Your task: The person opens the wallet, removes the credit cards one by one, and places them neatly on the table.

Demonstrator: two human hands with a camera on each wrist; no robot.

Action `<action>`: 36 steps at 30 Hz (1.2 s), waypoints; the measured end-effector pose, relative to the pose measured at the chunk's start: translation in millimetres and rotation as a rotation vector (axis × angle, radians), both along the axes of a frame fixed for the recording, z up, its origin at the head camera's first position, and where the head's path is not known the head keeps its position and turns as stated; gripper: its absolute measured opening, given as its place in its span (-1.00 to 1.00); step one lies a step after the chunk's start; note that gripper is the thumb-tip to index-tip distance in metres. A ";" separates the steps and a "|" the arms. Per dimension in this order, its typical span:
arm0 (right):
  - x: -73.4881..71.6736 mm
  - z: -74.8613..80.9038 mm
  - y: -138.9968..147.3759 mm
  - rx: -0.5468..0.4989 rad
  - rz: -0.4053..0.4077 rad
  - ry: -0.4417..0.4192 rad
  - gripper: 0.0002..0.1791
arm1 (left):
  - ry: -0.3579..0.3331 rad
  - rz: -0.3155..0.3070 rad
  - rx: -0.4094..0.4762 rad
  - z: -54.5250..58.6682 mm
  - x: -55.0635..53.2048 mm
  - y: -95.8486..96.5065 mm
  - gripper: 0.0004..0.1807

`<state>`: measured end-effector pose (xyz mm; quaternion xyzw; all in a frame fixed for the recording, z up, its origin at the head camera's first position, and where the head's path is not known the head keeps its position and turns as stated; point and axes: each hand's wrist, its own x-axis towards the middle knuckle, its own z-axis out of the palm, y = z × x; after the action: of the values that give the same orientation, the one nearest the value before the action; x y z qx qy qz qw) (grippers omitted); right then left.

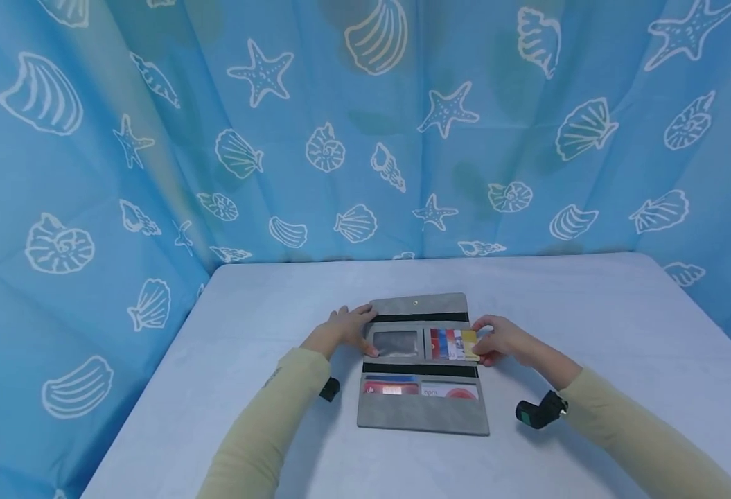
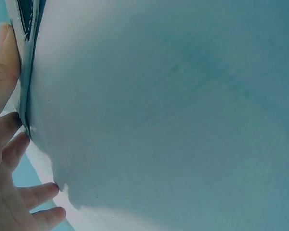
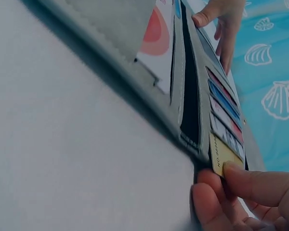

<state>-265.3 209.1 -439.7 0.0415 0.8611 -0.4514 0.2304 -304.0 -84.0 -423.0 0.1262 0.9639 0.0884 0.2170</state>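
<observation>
A long grey wallet (image 1: pixel 424 418) lies unfolded on the white table, its card slots facing up. My right hand (image 1: pixel 502 341) is at its right edge, thumb and index finger pinching a yellow card (image 3: pixel 222 156) at the end of an overlapping row of cards. My left hand (image 1: pixel 346 329) touches the wallet's left edge, its thumb (image 2: pixel 5 62) on the edge and the other fingers spread toward the table. Beside the thumb is a clear window pocket (image 1: pixel 396 343). Lower slots hold a red card (image 1: pixel 390 389) and a white card (image 1: pixel 449 391) with a red circle.
The white table (image 1: pixel 265 305) extends around the wallet on every side. Behind and to the left hangs a blue curtain (image 1: pixel 365 180) with white shells and starfish. Black wrist devices, one by the right sleeve (image 1: pixel 540 410), hang near the table.
</observation>
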 end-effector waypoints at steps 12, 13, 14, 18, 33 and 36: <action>9.7 -4.2 33.4 -0.092 -0.034 -0.015 -0.48 | 0.024 0.020 0.009 -1.6 3.1 -0.1 0.00; 11.2 -3.5 36.4 -0.096 -0.039 -0.014 -0.48 | 0.021 0.027 0.012 -1.5 3.0 0.2 0.01; 12.6 -2.6 39.3 -0.099 -0.044 -0.013 -0.47 | 0.019 0.034 0.014 -2.0 2.5 0.4 0.01; 17.6 1.3 50.3 -0.102 -0.057 0.001 -0.45 | -0.001 0.062 0.019 -4.5 -0.9 1.1 0.02; 4.9 31.3 88.1 -0.100 -0.109 0.044 -0.33 | 0.008 0.051 0.017 -3.2 1.9 0.8 0.01; 0.1 37.7 89.6 -0.088 -0.115 0.058 -0.32 | 0.001 0.050 0.028 -4.5 1.0 0.7 0.00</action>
<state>-265.2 298.7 -402.1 0.0677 0.8429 -0.5022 0.1808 -303.0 -83.3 -427.5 0.1050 0.9656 0.1072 0.2123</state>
